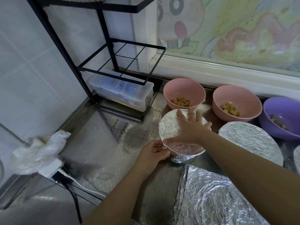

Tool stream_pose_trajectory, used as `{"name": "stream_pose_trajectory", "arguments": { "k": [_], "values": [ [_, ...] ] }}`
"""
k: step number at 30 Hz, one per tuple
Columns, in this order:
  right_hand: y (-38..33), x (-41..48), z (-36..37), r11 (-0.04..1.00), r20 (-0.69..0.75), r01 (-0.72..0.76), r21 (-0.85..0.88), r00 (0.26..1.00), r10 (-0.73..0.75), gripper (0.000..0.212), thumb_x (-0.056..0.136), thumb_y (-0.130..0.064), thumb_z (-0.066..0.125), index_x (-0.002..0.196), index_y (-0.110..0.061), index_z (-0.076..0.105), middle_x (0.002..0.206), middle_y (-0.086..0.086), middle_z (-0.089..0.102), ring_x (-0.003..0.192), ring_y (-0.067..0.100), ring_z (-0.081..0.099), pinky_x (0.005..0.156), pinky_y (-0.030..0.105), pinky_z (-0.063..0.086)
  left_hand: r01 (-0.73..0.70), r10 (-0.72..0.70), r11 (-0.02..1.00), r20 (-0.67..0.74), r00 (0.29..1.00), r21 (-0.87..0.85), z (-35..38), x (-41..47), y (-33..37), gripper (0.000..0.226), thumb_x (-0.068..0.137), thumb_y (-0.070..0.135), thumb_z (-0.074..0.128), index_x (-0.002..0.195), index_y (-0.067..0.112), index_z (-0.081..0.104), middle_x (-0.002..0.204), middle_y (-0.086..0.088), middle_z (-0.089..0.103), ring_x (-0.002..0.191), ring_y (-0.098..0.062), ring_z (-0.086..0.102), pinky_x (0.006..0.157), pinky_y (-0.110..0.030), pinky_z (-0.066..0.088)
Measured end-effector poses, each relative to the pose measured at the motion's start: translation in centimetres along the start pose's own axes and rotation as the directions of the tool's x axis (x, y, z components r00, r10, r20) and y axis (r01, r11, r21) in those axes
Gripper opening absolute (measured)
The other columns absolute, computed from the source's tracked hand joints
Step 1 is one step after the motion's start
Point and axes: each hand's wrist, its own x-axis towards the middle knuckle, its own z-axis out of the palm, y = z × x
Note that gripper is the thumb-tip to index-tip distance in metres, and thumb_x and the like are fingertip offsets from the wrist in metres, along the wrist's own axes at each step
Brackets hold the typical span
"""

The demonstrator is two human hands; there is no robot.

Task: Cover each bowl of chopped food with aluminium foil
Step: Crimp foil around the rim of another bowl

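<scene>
Covered bowl (170, 127), on the desk (100, 143): directly under the right hand (190, 129), whose fingers (181, 115) lie spread and straight on its foil top, pressing, grasping nothing. Foil edge (164, 147), at the rim's near-left side, just under the right thumb: pinched by the curled fingers of the left hand (152, 153), the nearer one, so the crimp likely proceeds round the rim from there. Beyond the right fingertips, uncovered: two pink bowls (184, 90) (235, 96); farther right, a purple bowl (282, 111).
</scene>
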Motion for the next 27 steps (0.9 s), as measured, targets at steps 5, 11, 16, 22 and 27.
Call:
{"name": "stream_pose_trajectory", "arguments": {
  "k": [5,11,16,22,27],
  "values": [
    [0.1,0.0,0.1,1.0,-0.001,0.004,0.009,1.0,-0.004,0.151,0.044,-0.103,0.054,0.156,-0.037,-0.023,0.164,0.01,-0.032,0.15,0.045,-0.024,0.11,0.081,0.002,-0.131,0.126,0.955,0.034,0.991,0.268,-1.1,0.7,0.5,0.011,0.089,0.004,0.071,0.093,0.011,0.065,0.084,-0.005,0.072,0.075,-0.012,0.069,0.075,-0.024,0.056],
    [0.0,0.0,0.0,1.0,-0.001,0.005,0.011,1.0,-0.005,0.15,0.045,-0.103,0.055,0.156,-0.038,-0.024,0.163,0.01,-0.033,0.15,0.045,-0.023,0.11,0.081,0.002,-0.155,0.149,0.849,0.054,0.987,0.505,-2.0,1.9,1.8,0.011,0.085,0.017,0.077,0.09,0.01,0.07,0.083,-0.008,0.075,0.076,-0.03,0.072,0.066,-0.027,0.054],
    [0.0,0.0,0.0,1.0,-0.01,-0.002,0.016,1.0,0.002,0.15,0.045,-0.102,0.055,0.156,-0.037,-0.023,0.164,0.011,-0.031,0.15,0.045,-0.023,0.11,0.08,0.002,-0.274,0.218,0.655,0.171,0.961,0.704,-2.5,3.1,3.2,0.015,0.079,0.026,0.083,0.079,0.021,0.069,0.074,0.011,0.069,0.065,0.004,0.061,0.062,-0.011,0.041],
    [-0.2,0.0,0.0,1.0,-0.024,-0.006,0.014,1.0,0.007,0.152,0.043,-0.103,0.056,0.156,-0.037,-0.022,0.165,0.012,-0.029,0.151,0.045,-0.021,0.111,0.081,0.003,-0.37,0.287,0.295,0.288,0.914,0.881,-3.2,4.9,4.4,0.04,0.07,0.052,0.083,0.086,0.019,0.067,0.081,0.011,0.06,0.073,-0.007,0.059,0.065,-0.026,0.043],
    [-0.3,-0.2,-0.1,1.0,-0.029,-0.012,0.008,0.999,0.013,0.151,0.045,-0.101,0.058,0.156,-0.037,-0.021,0.165,0.012,-0.027,0.152,0.044,-0.019,0.111,0.08,0.005,-0.374,0.274,0.193,0.316,0.908,0.907,-3.1,5.7,5.2,0.05,0.066,0.056,0.083,0.095,0.018,0.069,0.084,0.013,0.055,0.077,-0.008,0.058,0.069,-0.03,0.045]
  ]
}}
